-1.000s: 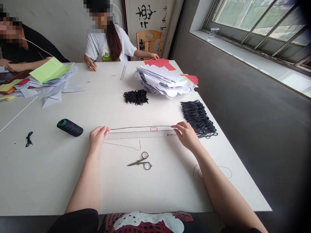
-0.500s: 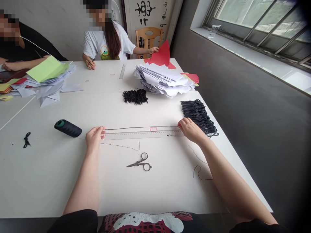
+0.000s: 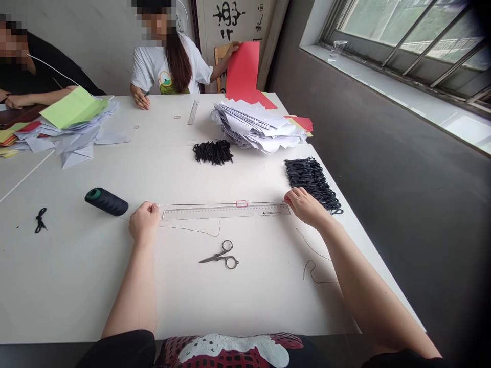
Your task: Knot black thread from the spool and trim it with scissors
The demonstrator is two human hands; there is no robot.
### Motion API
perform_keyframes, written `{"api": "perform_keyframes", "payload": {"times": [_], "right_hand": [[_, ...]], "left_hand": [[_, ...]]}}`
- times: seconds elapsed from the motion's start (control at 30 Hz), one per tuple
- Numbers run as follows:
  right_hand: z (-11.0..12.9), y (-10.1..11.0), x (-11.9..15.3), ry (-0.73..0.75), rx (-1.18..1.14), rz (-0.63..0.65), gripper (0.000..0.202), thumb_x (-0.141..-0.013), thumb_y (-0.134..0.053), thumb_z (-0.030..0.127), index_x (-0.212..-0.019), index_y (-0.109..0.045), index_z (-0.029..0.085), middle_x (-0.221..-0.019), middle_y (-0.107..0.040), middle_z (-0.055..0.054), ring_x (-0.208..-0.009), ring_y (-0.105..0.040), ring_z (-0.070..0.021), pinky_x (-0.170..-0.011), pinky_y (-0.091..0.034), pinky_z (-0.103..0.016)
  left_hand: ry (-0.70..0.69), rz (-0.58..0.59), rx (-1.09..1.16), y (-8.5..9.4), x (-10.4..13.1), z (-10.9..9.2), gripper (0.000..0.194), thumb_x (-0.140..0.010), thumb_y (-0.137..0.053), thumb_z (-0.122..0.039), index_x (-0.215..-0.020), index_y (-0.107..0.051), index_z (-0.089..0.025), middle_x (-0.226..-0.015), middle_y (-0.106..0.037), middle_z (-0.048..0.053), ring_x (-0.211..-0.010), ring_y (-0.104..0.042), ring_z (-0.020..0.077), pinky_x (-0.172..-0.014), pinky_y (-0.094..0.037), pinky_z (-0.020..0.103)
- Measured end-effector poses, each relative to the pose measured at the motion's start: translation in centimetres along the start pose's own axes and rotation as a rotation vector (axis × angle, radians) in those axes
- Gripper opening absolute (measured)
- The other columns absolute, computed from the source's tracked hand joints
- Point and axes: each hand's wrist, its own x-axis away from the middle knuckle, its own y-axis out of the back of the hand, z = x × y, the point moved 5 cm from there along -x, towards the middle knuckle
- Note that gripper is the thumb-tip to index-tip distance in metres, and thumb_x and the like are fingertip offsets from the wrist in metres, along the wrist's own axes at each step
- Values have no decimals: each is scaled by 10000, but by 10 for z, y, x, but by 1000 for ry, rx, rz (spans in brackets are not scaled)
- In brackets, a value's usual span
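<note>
A thin dark cord (image 3: 203,205) runs straight between my hands, just above the far edge of a clear ruler (image 3: 226,211). My left hand (image 3: 144,221) is closed on its left end, a little left of the ruler. At the ruler's right end my right hand (image 3: 301,203) pinches the other end. Scissors (image 3: 220,255) with parted blades lie below the ruler. A black thread spool (image 3: 106,201) rests on its side left of my left hand, with loose thread trailing from it. Beyond my right hand sits a bundle of black looped cords (image 3: 310,179).
Farther back are a second black cord bundle (image 3: 213,152) and a heap of white papers (image 3: 261,125). A small black knotted cord (image 3: 40,220) lies far left. Across the white table (image 3: 76,286), one person holds red paper (image 3: 243,71); another sits by stacked papers (image 3: 76,117).
My left hand has moved slightly left and turned into a closed fist, and the cord is straighter. My right hand has shifted slightly right. The person opposite has raised the red paper.
</note>
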Motion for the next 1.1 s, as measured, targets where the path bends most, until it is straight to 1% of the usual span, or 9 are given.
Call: {"api": "perform_keyframes", "payload": {"times": [0.13,0.2,0.27,0.33,0.43,0.57,0.8,0.97,1.1], "right_hand": [[0,0,4,-15,-5,14,176,-914,-397,191,-849,-561,192,-885,-588,-122,-845,-513,-263,-699,-463,-374],[1,2,7,-34,-12,6,218,-943,-360,228,-887,-568,196,-923,-596,-123,-886,-522,-270,-726,-471,-385],[3,5,12,-67,-36,-11,219,-950,-355,252,-954,-568,199,-970,-595,-119,-948,-526,-274,-773,-476,-397],[6,8,17,-102,-73,-21,194,-931,-401,279,-1025,-552,201,-989,-582,-113,-986,-525,-277,-801,-475,-404],[14,8,22,-104,-117,6,237,-893,-484,349,-1073,-529,201,-978,-557,-106,-964,-521,-275,-810,-471,-412],[22,5,24,-62,-153,36,268,-880,-507,383,-1078,-525,203,-978,-538,-103,-931,-510,-266,-829,-460,-418],[19,3,23,-60,-170,-21,268,-890,-510,418,-1057,-525,209,-983,-550,-110,-943,-518,-276,-821,-461,-421],[16,0,21,-81,-187,-36,202,-928,-436,344,-1028,-545,207,-953,-562,-108,-931,-529,-267,-820,-459,-414],[17,-1,20,-93,-189,-30,216,-897,-501,376,-1031,-538,211,-961,-564,-104,-948,-528,-276,-818,-457,-412]], "left_hand": [[-15,21,-111,1,2,-2,170,-836,-460,-351,-744,-554,-242,-788,-672,59,-729,-570,251,-540,-332,313],[-27,27,-148,1,3,-3,177,-839,-450,-351,-740,-546,-241,-778,-665,62,-712,-566,250,-533,-333,312],[-40,29,-168,2,3,-4,183,-842,-441,-350,-744,-550,-241,-768,-660,67,-707,-568,251,-529,-334,311],[-44,29,-176,3,4,-5,189,-845,-433,-347,-753,-558,-239,-765,-658,72,-712,-575,256,-528,-336,311],[-42,32,-181,3,4,-6,199,-850,-423,-348,-766,-569,-242,-779,-662,75,-728,-584,263,-529,-341,311],[-50,25,-173,3,4,-6,206,-847,-428,-352,-771,-586,-245,-781,-667,78,-734,-589,270,-535,-348,314],[-62,2,-99,2,2,-2,174,-811,-496,-343,-750,-618,-235,-755,-668,88,-720,-593,280,-568,-381,329],[-63,-2,-83,2,2,-3,158,-798,-510,-340,-735,-606,-232,-743,-667,84,-709,-588,273,-564,-375,328],[-60,1,-80,3,2,-3,160,-791,-502,-343,-728,-601,-233,-731,-660,82,-696,-575,273,-556,-365,332]]}}
